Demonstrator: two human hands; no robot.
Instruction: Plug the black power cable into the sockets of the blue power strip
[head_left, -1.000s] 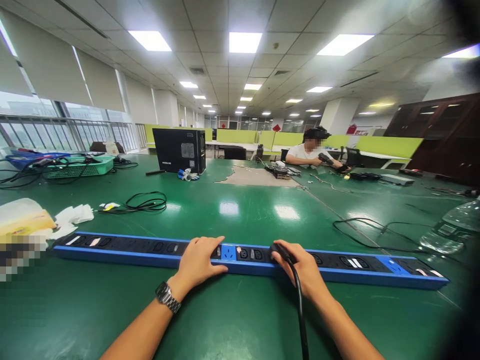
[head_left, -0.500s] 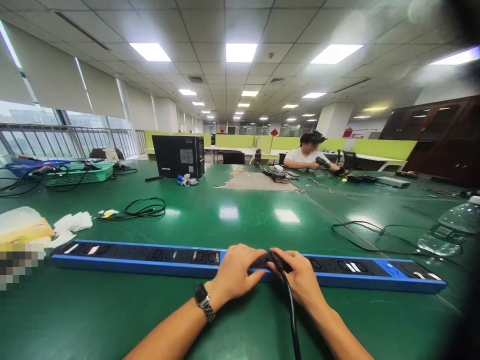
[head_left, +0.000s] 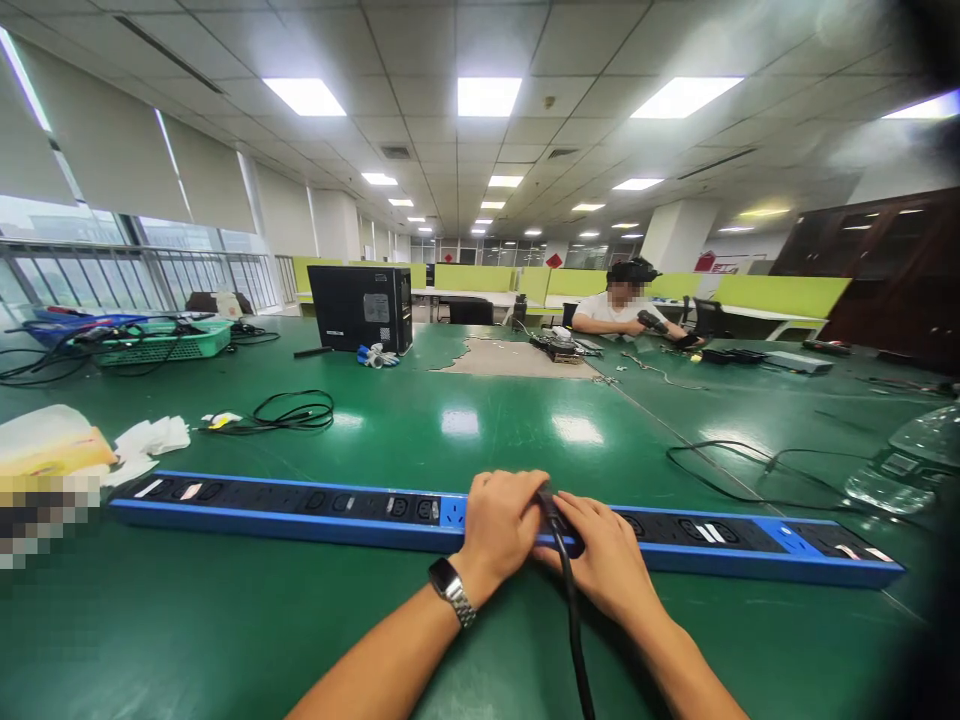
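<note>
A long blue power strip (head_left: 285, 528) with black outlets lies across the green table in front of me. My left hand (head_left: 501, 525) is closed around the black plug (head_left: 546, 496) of a thick power cord (head_left: 572, 610), over an outlet near the strip's middle. How deep the plug sits is hidden by my fingers. Just to the right, my right hand (head_left: 609, 555) grips the strip, thumb at the near side and fingers over the top, close against the plug. The cord runs down between my forearms towards me.
Beyond the strip lie a coiled black cable (head_left: 296, 412), a loose cable (head_left: 720, 480) and a plastic bottle (head_left: 900, 465). White tissues (head_left: 154, 437) are at left. Farther back stand a black computer case (head_left: 356, 308), a green basket (head_left: 165, 343) and a seated person (head_left: 622, 305).
My left hand has slid right along the strip and closed on the plug. My right hand has shifted from the plug to the strip just beside it.
</note>
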